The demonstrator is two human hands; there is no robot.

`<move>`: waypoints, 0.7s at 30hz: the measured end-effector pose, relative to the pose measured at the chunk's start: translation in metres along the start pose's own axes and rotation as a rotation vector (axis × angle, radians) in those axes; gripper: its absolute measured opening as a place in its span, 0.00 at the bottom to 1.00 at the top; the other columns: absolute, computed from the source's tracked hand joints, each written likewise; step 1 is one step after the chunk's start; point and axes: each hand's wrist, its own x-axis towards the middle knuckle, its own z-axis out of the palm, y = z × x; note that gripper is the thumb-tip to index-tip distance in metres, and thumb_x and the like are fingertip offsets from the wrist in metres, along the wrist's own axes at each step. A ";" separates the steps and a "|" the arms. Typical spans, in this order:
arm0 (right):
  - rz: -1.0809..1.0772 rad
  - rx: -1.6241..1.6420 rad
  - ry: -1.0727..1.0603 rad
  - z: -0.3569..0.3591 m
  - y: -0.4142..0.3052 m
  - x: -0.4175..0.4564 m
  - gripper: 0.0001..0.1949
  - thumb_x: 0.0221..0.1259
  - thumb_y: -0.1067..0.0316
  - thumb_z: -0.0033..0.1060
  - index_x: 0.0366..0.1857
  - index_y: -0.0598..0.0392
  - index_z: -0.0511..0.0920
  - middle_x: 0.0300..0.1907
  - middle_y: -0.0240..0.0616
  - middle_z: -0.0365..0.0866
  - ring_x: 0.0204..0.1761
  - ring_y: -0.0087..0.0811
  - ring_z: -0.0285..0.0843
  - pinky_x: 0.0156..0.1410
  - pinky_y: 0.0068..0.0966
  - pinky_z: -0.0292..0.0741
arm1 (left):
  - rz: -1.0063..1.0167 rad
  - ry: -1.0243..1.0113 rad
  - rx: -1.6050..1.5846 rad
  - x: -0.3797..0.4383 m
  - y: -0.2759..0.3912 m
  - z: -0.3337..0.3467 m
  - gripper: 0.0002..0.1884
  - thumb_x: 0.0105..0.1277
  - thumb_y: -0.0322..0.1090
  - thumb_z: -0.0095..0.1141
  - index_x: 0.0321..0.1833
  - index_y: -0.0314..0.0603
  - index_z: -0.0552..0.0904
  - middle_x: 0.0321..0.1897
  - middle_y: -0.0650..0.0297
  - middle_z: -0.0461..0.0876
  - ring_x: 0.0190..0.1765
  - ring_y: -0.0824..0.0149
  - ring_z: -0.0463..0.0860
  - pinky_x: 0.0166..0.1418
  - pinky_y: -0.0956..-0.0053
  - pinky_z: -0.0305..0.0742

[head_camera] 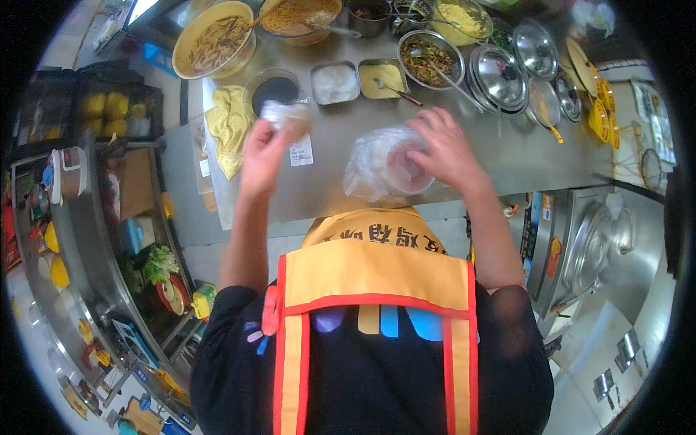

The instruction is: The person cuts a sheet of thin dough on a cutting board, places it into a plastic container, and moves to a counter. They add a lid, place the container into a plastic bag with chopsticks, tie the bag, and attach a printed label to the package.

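In my left hand (265,155), raised over the steel counter (337,201), is a small whitish plastic packet (285,115), blurred by motion. My right hand (443,149) rests with spread fingers on the right side of a round plastic tub (410,166). A clear plastic bag (370,166) lies around the tub's left part, and the tub's reddish contents show through. Whether my right fingers grip the tub or only touch it is unclear. A printed slip (302,151) lies by my left hand, partly under the packet.
Behind my hands stand a bowl of dark liquid (275,89), a square tin of white powder (335,82), a square tin of yellow powder (383,76) and a steel bowl of chopped food (429,60). A yellow cloth (228,128) lies left; steel lids (499,79) stand right.
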 end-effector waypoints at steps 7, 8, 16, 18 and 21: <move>-0.047 -0.047 -0.112 -0.001 0.025 0.022 0.07 0.64 0.66 0.59 0.39 0.53 0.85 0.46 0.44 0.85 0.59 0.47 0.77 0.62 0.44 0.75 | -0.253 -0.494 -0.003 -0.014 -0.003 0.113 0.20 0.70 0.33 0.62 0.61 0.29 0.79 0.54 0.57 0.85 0.56 0.65 0.83 0.65 0.67 0.76; -0.003 0.046 -0.087 0.001 0.027 0.027 0.07 0.64 0.66 0.58 0.38 0.53 0.85 0.44 0.44 0.86 0.56 0.47 0.80 0.59 0.44 0.77 | -0.261 -0.485 0.018 -0.011 -0.009 0.120 0.20 0.70 0.33 0.62 0.61 0.29 0.79 0.54 0.57 0.85 0.56 0.65 0.83 0.65 0.68 0.76; 0.105 0.275 0.121 0.015 0.027 0.030 0.07 0.66 0.64 0.58 0.37 0.52 0.85 0.38 0.43 0.86 0.43 0.49 0.84 0.48 0.46 0.79 | 0.188 -0.103 0.593 0.025 -0.067 0.144 0.21 0.64 0.32 0.67 0.59 0.36 0.81 0.54 0.53 0.84 0.55 0.57 0.84 0.62 0.66 0.77; 0.093 0.273 0.127 0.015 0.027 0.025 0.07 0.66 0.64 0.59 0.38 0.52 0.85 0.38 0.43 0.86 0.43 0.49 0.84 0.47 0.46 0.79 | 0.338 -0.057 0.780 0.026 -0.071 0.152 0.21 0.62 0.31 0.66 0.59 0.38 0.81 0.55 0.51 0.83 0.55 0.51 0.83 0.61 0.62 0.78; 0.052 0.275 0.147 0.016 0.027 0.020 0.07 0.66 0.64 0.59 0.38 0.52 0.85 0.38 0.43 0.86 0.43 0.48 0.84 0.47 0.45 0.79 | 0.354 -0.050 0.878 0.026 -0.080 0.158 0.21 0.61 0.31 0.65 0.59 0.41 0.82 0.56 0.50 0.82 0.56 0.45 0.82 0.60 0.58 0.78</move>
